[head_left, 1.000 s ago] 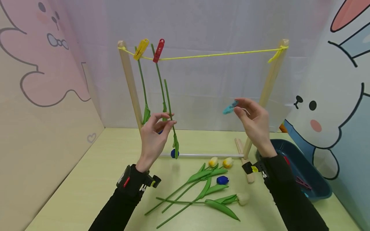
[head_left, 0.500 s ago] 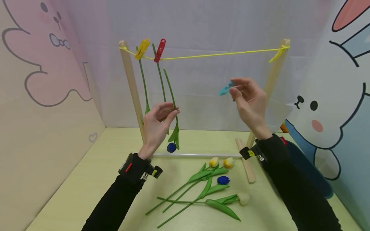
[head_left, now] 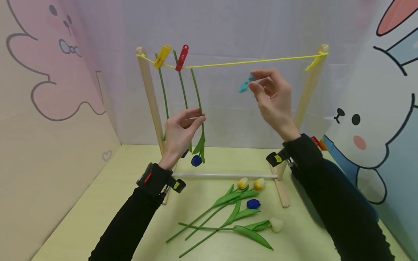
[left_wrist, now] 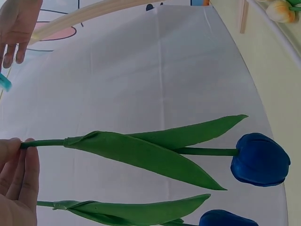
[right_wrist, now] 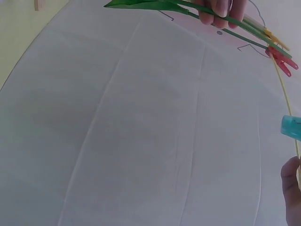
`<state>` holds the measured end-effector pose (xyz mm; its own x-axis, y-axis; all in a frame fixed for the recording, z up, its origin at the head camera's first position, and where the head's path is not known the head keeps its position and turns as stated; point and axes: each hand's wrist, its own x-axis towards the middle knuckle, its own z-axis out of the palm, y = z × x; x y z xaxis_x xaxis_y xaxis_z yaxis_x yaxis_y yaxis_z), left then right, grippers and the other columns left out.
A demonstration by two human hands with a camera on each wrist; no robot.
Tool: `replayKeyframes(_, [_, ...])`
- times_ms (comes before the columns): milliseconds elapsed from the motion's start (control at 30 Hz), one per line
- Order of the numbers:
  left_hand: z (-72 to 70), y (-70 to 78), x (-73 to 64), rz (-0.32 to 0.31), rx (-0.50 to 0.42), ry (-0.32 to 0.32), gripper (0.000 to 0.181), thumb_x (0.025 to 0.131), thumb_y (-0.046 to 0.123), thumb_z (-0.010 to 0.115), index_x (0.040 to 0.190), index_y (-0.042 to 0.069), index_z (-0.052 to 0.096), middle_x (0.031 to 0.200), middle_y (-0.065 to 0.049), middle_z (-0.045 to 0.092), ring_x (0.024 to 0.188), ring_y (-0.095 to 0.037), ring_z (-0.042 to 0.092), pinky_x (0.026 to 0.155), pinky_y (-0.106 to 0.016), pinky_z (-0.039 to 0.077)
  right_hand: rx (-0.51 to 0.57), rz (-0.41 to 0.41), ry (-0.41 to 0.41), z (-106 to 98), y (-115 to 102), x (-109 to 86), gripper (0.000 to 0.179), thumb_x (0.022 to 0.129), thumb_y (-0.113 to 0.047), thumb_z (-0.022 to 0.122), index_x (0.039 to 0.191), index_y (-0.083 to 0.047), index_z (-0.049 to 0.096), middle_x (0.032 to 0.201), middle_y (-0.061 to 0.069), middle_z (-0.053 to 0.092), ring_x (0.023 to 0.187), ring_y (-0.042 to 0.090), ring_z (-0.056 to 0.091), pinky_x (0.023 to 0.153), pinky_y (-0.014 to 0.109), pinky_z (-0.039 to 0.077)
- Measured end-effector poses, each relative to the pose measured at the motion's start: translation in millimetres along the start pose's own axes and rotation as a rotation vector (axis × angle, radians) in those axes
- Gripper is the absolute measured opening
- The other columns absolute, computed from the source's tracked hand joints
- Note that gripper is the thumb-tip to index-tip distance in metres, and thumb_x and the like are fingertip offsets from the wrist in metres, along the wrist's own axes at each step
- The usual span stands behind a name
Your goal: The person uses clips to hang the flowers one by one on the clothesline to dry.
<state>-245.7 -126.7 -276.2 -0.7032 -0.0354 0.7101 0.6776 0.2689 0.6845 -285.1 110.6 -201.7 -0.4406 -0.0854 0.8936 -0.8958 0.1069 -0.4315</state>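
Note:
My left hand [head_left: 181, 132] pinches the green stem of a blue tulip [left_wrist: 260, 160], which hangs bloom down. In the head view the stem's top end comes up just under the yellow string [head_left: 235, 63]. My right hand [head_left: 274, 99] holds a light-blue clothespin [head_left: 246, 83] between thumb and fingers, below the string and right of the stem. A yellow clothespin [head_left: 162, 57] and a red clothespin [head_left: 181, 58] each fix a tulip stem to the string at the left. One of those hanging tulips shows a blue bloom [left_wrist: 225, 219] in the left wrist view.
The string spans two wooden posts [head_left: 307, 90] joined by a white rod [head_left: 225, 176] low down. Several tulips, with yellow-white blooms [head_left: 259, 184], a blue bloom [head_left: 253, 204] and a white bloom [head_left: 276, 225], lie on the table. A dark basin [head_left: 356, 195] stands behind my right forearm.
My left hand has lifted the tulip, bringing its stem end up near the string. My right hand has moved up and left with the light-blue clothespin.

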Motion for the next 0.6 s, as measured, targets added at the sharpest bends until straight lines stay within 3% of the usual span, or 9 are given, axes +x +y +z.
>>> replayKeyframes(267, [0.6,0.9,10.9,-0.008,0.014,0.001,0.031,0.094,0.006,0.07,0.123,-0.003,0.067,0.114,-0.023,0.073,0.099,-0.033,0.074,0.093,-0.026,0.057,-0.017,-0.052,-0.003,14.9,-5.5,21.9,0.02,0.094,0.003,0.066,0.109,0.013,0.06,0.095,-0.004,0.065,0.066,-0.001,0.058,0.065,0.014,0.052])
replayKeyframes(433, [2.1,1.9,17.1,-0.021,0.026,-0.002,0.034,0.094,0.01,0.07,0.125,-0.003,0.066,0.116,-0.022,0.072,0.099,-0.032,0.074,0.094,-0.026,0.056,0.009,-0.025,0.028,24.8,-9.0,32.3,0.017,0.093,0.002,0.068,0.105,0.012,0.061,0.093,-0.016,0.061,0.063,0.0,0.059,0.058,0.014,0.047])
replayKeyframes(600, [3.1,2.5,21.9,-0.01,0.031,0.013,0.034,0.094,0.01,0.071,0.124,-0.004,0.067,0.115,-0.024,0.072,0.098,-0.035,0.074,0.093,-0.029,0.057,0.048,0.002,0.055,34.2,-13.1,44.8,0.016,0.092,0.0,0.069,0.103,0.01,0.063,0.089,-0.017,0.059,0.062,-0.002,0.062,0.057,0.016,0.044])
